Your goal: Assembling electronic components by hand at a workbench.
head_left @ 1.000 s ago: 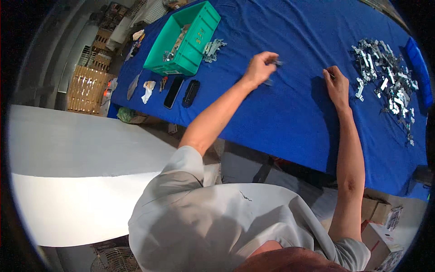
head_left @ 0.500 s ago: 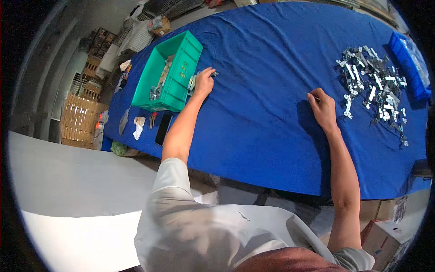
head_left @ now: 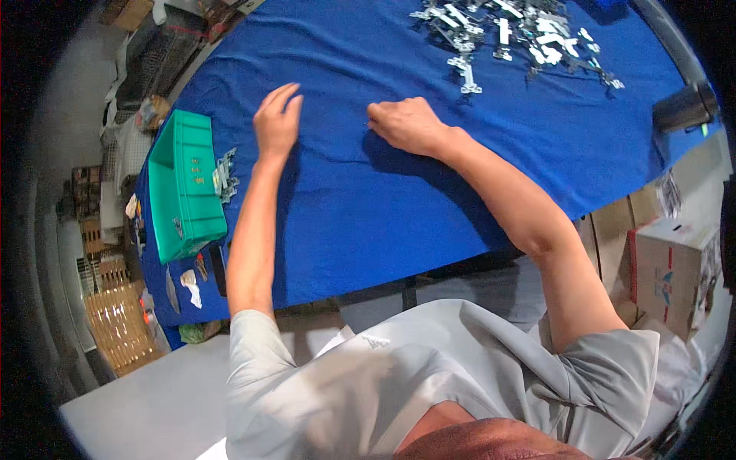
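My left hand (head_left: 277, 123) is above the blue cloth, with fingers and thumb apart and nothing between them. To its right, my right hand (head_left: 406, 125) is closed with its fingertips pinched together. Whatever they may hold is too small to make out. Small silver and dark hinge-like pieces (head_left: 225, 176) lie beside the green plastic crate (head_left: 201, 218), left of my left forearm. A larger loose pile of similar pieces (head_left: 502, 34) spreads over the far side of the cloth, beyond my right hand.
The blue cloth (head_left: 337, 215) covers the table. Near its left edge lie a dark phone (head_left: 218, 268), red-handled pliers (head_left: 201, 266) and a crumpled white scrap (head_left: 191, 288). A dark cylindrical object (head_left: 682, 107) stands at the right edge. A white carton (head_left: 667, 268) sits below.
The view has turned to the right. My left hand has left the pieces by the crate and opened. My right hand has moved left toward it, still pinched.
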A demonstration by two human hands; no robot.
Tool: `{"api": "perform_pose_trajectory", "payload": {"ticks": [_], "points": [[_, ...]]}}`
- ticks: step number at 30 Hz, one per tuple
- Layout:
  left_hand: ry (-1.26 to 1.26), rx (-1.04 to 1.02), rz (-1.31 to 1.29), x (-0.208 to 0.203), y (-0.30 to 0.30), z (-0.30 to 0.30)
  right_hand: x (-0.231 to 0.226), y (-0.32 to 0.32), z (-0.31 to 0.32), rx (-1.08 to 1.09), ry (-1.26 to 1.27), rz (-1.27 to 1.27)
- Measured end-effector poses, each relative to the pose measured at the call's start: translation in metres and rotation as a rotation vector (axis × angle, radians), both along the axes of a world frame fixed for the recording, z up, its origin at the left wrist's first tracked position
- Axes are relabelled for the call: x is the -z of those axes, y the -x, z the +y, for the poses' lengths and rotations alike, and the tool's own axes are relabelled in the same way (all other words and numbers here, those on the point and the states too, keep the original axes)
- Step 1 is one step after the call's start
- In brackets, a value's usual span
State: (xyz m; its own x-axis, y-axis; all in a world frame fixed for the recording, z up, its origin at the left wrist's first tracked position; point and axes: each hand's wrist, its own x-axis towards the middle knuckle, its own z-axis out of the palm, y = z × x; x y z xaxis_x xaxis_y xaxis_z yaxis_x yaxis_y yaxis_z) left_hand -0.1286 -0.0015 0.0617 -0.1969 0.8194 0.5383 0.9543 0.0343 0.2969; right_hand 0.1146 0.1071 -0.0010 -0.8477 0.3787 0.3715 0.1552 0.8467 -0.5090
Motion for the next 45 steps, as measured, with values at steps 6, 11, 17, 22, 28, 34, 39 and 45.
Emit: {"api": "perform_pose_trajectory", "payload": {"ticks": [6,11,17,22,28,34,39,45], "points": [[0.273,0.465,-0.176,-0.006,-0.159,0.094,0.029,0.004,0.004,-0.016,-0.359,0.057],[0.439,0.478,0.18,0.007,-0.221,0.125,0.053,0.006,-0.001,0.065,-0.202,0.529],[0.146,0.499,0.008,0.022,-0.221,0.141,0.06,0.019,0.006,-0.162,0.178,0.416],[0.093,0.326,-1.2,-0.002,-0.186,0.106,0.015,0.006,0.0,-0.059,0.237,0.207],[-0.201,0.227,-1.538,-0.009,-0.146,0.044,0.0,-0.007,-0.001,0.075,-0.036,-0.038],[-0.284,-0.013,-1.601,0.035,-0.107,-0.035,0.008,0.0,0.004,0.24,0.136,0.079],[-0.199,-0.055,-1.472,0.056,-0.136,-0.064,0.014,0.005,0.015,0.271,0.272,0.256],[0.261,-0.202,-1.071,0.034,-0.127,-0.077,0.017,0.002,0.018,0.239,0.27,0.236]]}}
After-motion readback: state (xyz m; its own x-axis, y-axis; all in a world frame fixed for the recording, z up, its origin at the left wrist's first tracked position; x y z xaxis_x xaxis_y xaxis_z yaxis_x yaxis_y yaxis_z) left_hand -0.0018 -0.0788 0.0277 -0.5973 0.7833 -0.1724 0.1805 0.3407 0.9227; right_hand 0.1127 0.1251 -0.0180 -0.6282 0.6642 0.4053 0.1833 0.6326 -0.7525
